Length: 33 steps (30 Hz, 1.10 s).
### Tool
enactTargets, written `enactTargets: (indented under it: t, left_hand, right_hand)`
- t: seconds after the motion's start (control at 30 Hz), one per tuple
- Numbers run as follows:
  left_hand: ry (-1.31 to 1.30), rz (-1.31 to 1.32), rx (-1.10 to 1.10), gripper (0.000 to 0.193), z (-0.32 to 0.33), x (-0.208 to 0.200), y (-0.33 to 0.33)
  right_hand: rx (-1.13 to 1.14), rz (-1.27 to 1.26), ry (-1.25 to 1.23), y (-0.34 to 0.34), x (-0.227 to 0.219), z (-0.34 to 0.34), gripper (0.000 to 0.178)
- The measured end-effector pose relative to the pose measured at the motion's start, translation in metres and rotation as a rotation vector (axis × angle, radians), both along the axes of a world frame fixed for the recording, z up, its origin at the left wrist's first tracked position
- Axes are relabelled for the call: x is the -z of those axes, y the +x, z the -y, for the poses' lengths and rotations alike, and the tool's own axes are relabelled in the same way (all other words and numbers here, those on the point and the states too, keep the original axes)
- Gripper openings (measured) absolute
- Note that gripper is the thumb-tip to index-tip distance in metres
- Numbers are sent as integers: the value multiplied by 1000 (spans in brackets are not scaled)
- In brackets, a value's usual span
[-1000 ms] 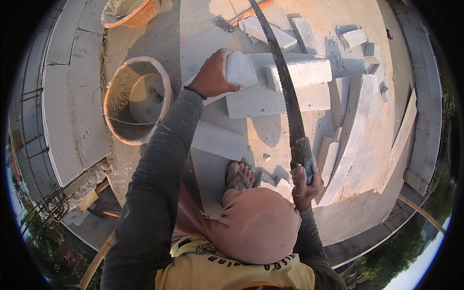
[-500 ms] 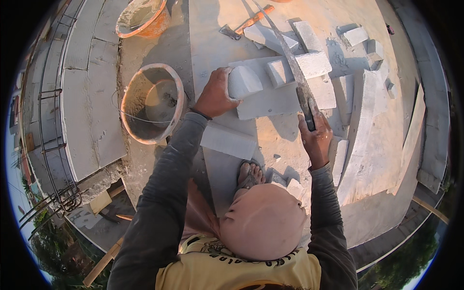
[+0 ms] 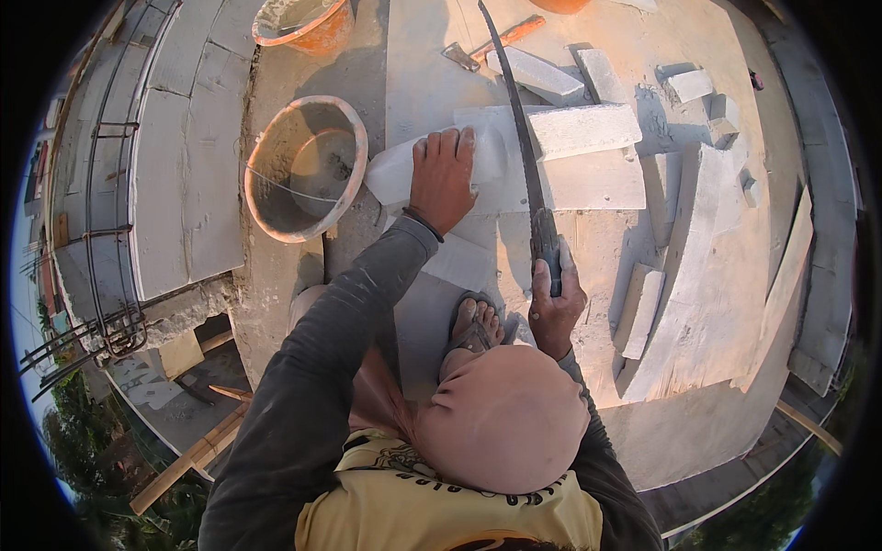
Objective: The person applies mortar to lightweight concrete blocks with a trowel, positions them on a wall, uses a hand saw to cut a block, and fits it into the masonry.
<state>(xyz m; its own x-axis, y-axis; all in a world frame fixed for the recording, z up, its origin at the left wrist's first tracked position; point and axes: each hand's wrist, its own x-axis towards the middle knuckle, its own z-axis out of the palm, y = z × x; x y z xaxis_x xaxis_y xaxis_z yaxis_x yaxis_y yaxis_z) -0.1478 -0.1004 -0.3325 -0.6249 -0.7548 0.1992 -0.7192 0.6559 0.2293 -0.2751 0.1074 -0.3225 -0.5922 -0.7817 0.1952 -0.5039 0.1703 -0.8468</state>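
Note:
My left hand [image 3: 443, 179] lies across a pale lightweight block [image 3: 393, 173], its fingers over the top toward the far edge and its thumb at the near side. This block rests at the left part of a flat white slab [image 3: 593, 184]. My right hand [image 3: 558, 308] is closed round the dark handle of a hand saw [image 3: 517, 101]. The long narrow blade points away from me, just right of the held block and apart from it. Another long block [image 3: 585, 131] lies on the slab right of the blade. A white block [image 3: 459, 262] lies partly under my left wrist.
Left of the held block stands a mortar-stained bucket [image 3: 356, 129]; an orange bucket [image 3: 322, 32] is farther back. An orange-handled hammer [image 3: 505, 37] lies beyond the slab. Several cut blocks [image 3: 689, 85] and a long panel [image 3: 684, 275] are at the right. My sandalled foot [image 3: 476, 326] is close by.
My left hand has moved from a block's left end to across its top, and that block lies differently. The saw has swung left and nearer to me. The whole view has shifted slightly.

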Motion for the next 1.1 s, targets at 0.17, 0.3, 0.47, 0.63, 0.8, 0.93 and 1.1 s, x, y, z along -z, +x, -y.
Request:
enactTargets:
  t: [0.17, 0.3, 0.47, 0.63, 0.8, 0.93, 1.1]
  left_hand:
    - [-6, 67, 127, 84, 5, 7, 20]
    - [109, -87, 335, 87, 32, 18, 36]
    - [270, 191, 318, 87, 36, 12, 32]
    - [186, 435, 258, 86, 31, 3, -1]
    - [256, 586, 216, 72, 33, -2, -27]
    - [242, 600, 222, 74, 33, -5, -26]
    - [246, 613, 234, 80, 31, -3, -31]
  right_hand:
    - [-2, 80, 74, 5, 21, 6, 44]
    - [-4, 224, 128, 8, 30, 6, 43]
    - [-57, 12, 53, 11, 30, 3, 44]
    - [14, 68, 77, 15, 25, 4, 46]
    - [21, 48, 34, 23, 10, -16, 47]
    - [-53, 98, 81, 15, 0, -28, 46]
    - [-156, 38, 26, -4, 15, -14, 47]
